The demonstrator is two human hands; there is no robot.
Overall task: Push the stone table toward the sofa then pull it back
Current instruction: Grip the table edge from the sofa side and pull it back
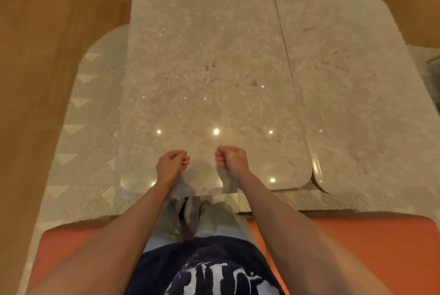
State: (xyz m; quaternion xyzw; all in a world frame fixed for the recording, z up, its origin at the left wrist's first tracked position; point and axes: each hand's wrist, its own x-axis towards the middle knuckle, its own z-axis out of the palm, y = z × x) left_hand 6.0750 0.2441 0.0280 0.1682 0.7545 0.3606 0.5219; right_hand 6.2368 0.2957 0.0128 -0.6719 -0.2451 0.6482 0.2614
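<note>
Stone table (204,56) left of second table (357,80)

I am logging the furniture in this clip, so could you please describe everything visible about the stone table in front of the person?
The stone table has a pale grey, speckled, glossy rectangular top with rounded corners that mirrors ceiling lights. It stands partly on a patterned rug, edge to edge with a second, similar table on its right. The left hand and right hand hover with curled fingers over its near end; contact cannot be confirmed.
</note>
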